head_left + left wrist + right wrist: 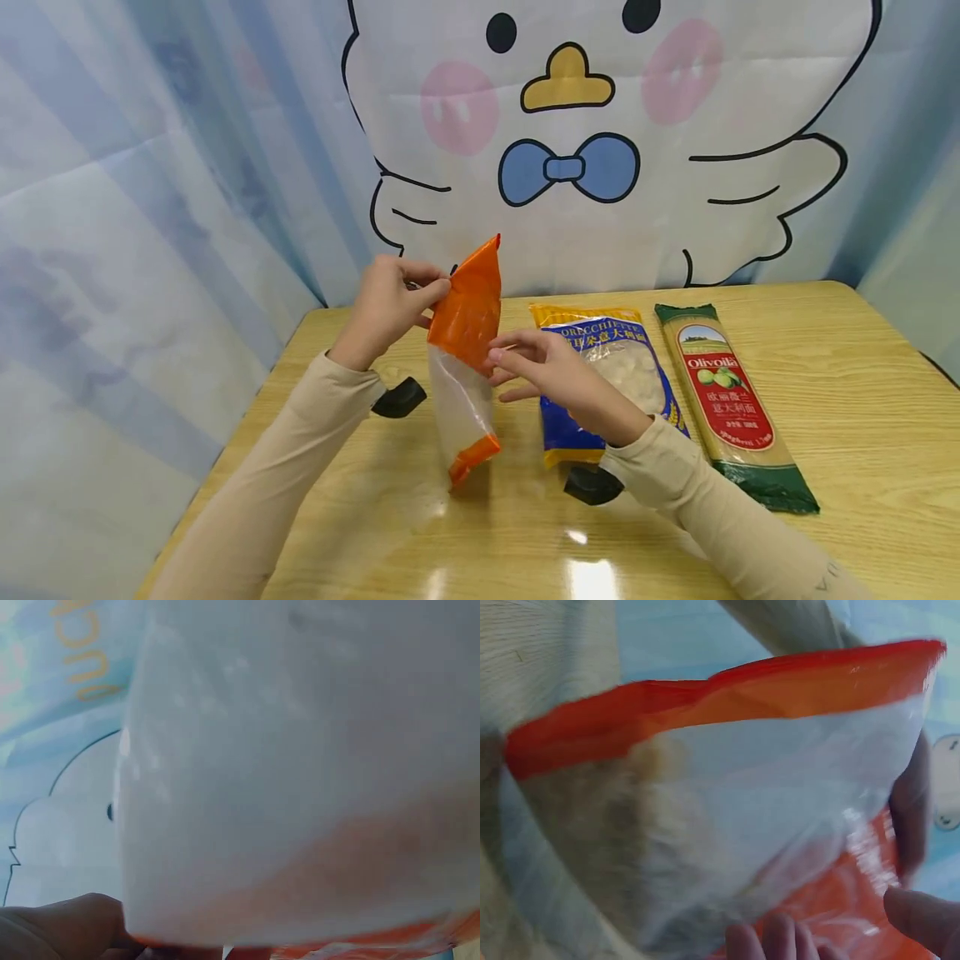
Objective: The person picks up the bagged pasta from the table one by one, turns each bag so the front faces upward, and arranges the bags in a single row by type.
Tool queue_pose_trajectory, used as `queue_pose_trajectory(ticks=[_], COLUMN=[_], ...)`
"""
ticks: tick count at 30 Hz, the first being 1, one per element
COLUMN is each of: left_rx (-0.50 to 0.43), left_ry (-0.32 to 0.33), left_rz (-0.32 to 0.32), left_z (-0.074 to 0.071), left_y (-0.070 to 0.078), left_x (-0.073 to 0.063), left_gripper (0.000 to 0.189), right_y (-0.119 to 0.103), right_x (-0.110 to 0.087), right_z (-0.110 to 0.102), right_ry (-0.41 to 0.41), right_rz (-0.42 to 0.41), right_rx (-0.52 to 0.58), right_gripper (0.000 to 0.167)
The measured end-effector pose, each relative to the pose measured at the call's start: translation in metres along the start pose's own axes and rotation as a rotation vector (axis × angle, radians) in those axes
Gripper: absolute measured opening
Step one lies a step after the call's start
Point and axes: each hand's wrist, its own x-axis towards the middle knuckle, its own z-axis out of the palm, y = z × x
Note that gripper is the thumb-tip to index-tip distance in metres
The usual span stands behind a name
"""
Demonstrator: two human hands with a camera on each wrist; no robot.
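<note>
A plastic bag, orange at both ends with a whitish see-through middle, hangs upright and slightly tilted above the table. My left hand pinches its upper left edge between thumb and fingers. At the bag's right side is my right hand, its fingers loosely spread and the fingertips at the orange part. In the right wrist view the thumb stands apart from the other fingers, in front of the bag. Up close, the bag fills most of the left wrist view and hides most of the left hand.
A blue and yellow orecchiette pasta bag lies on the wooden table, partly behind the right hand. Right of it lies a long green and red spaghetti pack. A curtain with a cartoon figure hangs behind the table.
</note>
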Motion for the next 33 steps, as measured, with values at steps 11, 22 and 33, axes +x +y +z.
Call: queue_pose_trajectory(ticks=[11,22,33], left_rx=[-0.120,-0.357,-0.518], left_ry=[0.142,0.097,0.087], left_rz=[0.058,0.006,-0.077], left_z=[-0.019,-0.031,-0.042], left_y=[0.007,0.001,-0.028], left_x=[-0.004,-0.004,-0.008], left_gripper=[0.020,0.028,0.029], right_y=[0.039,0.044,0.045], right_x=[0.031,0.036,0.029], right_z=[0.028,0.031,0.011], right_ry=[0.088,-0.086,-0.022], right_rz=[0.131,0.084,0.138], right_rx=[0.248,0.520,0.493], right_gripper=[0.048,0.044,0.037])
